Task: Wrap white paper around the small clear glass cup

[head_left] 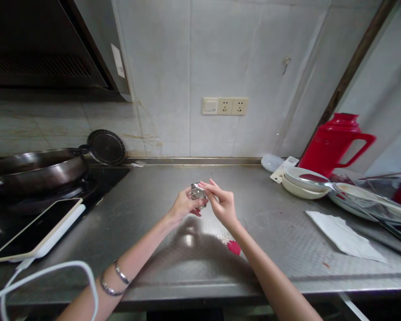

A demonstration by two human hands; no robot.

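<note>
Over the middle of the steel counter, my left hand (183, 203) is closed around a small shiny silvery block-like object (198, 191); its exact kind is too small to tell. My right hand (221, 201) meets it from the right, fingertips pressed together at the object's upper edge. Whatever those fingertips pinch is hidden. Below my right wrist, a small red piece (234, 247) lies on the counter beside some pale crumbs (224, 240). Two silvery bangles (112, 287) circle my left forearm.
A wide pan (36, 171) sits on the black stove at left, near a phone (36, 229) with a white cable (63, 266). At right stand a red thermos jug (330, 145), stacked bowls (302, 189), a plate (350, 209) with utensils, and a white napkin (344, 236).
</note>
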